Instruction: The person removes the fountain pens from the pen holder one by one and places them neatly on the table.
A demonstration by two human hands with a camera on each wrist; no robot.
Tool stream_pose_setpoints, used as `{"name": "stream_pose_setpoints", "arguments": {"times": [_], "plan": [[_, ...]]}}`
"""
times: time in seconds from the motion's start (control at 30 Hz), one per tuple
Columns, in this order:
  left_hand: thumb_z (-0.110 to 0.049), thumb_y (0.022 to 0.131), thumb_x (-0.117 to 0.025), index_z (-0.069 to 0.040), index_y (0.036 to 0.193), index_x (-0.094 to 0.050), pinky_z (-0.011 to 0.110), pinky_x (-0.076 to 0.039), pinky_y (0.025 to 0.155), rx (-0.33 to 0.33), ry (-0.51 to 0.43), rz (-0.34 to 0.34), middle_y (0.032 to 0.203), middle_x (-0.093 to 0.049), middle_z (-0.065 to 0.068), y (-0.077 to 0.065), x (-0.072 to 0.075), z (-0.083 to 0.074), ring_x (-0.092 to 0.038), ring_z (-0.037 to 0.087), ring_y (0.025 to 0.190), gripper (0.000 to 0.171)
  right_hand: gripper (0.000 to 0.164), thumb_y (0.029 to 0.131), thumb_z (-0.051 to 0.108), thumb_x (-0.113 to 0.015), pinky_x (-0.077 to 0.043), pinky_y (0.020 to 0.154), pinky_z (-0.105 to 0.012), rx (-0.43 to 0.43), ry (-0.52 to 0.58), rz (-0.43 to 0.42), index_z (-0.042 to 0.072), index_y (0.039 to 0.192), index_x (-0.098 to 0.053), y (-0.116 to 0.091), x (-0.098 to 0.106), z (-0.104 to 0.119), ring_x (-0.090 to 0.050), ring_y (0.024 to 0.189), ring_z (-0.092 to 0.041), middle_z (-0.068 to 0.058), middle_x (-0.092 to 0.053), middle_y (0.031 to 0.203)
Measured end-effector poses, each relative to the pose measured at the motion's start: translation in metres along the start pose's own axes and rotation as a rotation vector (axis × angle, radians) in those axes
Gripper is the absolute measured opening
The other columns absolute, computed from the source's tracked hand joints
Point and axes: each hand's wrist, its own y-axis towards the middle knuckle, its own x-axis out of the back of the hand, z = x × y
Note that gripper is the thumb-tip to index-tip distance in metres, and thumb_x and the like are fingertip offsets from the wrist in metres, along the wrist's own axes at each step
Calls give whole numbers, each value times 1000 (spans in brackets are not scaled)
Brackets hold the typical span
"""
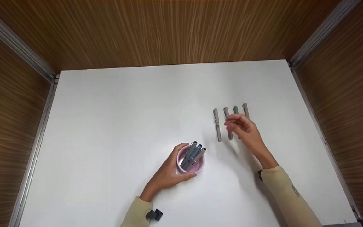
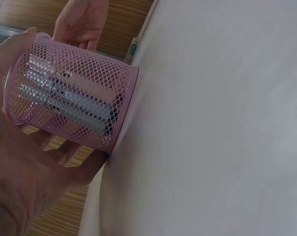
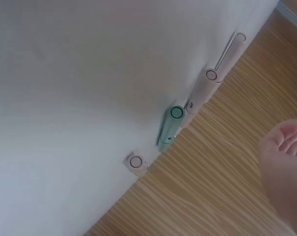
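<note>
My left hand (image 1: 167, 173) holds a pink mesh pen cup (image 1: 203, 164), thumb on one side and fingers round the other. In the left wrist view the cup (image 2: 84, 64) stands upright on the table. Three grey and bluish pens (image 1: 190, 156) lean inside it. My right hand (image 1: 244, 134) hovers over a row of several pens on the table, its fingers loosely bent and nothing visible between them. A grey pen (image 1: 217, 126) lies at the row's left end, then a brownish pen (image 1: 226, 112), a green pen (image 3: 171, 127) and another brownish pen (image 1: 246, 108), partly hidden by the hand.
The white table (image 1: 112, 126) is bounded by a wood-grain panel (image 1: 175, 31) at the back and panels at both sides. Metal rails (image 1: 39, 135) run along the side edges. The pen row lies to the right of the cup.
</note>
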Motion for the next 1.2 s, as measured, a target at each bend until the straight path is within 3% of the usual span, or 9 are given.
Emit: {"name": "stream_pose_setpoints", "arguments": {"times": [0.1,0.27,0.47,0.73,1.03,1.2], "plan": [[-51,82,-84,-36,159,-23,52,-33,119,2,7,1,157,-41,-9,0,0,0,-41,15,144,100,28,101,7,-65,-57,83,-27,12,-28,103,-8,124,-62,-4,-4,2,-67,100,-24,-21,-67,113],[-52,82,-84,-36,160,-22,52,-34,119,-3,17,2,158,-40,-9,0,1,1,-41,15,145,101,19,100,3,-64,-56,85,-26,70,-87,234,-2,118,-67,-8,-12,3,-68,100,-28,-21,-68,112],[-52,81,-84,-37,159,-22,49,-35,119,-6,13,2,156,-42,-11,1,1,2,-42,13,143,101,20,98,-2,-65,-55,89,-28,144,-178,346,5,116,-70,-12,-20,2,-67,100,-31,-16,-70,110],[-51,81,-84,-34,160,-23,50,-36,118,-11,6,3,155,-43,-10,1,1,2,-44,13,142,101,20,99,0,-65,-55,89,-29,154,-196,422,12,114,-71,-15,-30,3,-66,97,-25,-9,-70,108],[-50,82,-85,-34,160,-23,51,-35,119,-20,-6,5,156,-43,-8,0,1,3,-43,15,143,101,22,96,-2,-68,-54,88,-30,163,-187,447,9,115,-71,-19,-37,4,-65,98,-22,-20,-68,108],[-51,81,-84,-35,159,-23,50,-35,119,-18,-1,-2,155,-43,-9,1,1,2,-43,14,143,101,22,97,3,-69,-55,89,-30,154,-187,470,11,117,-71,-20,-40,4,-64,99,-22,-14,-69,111]]}}
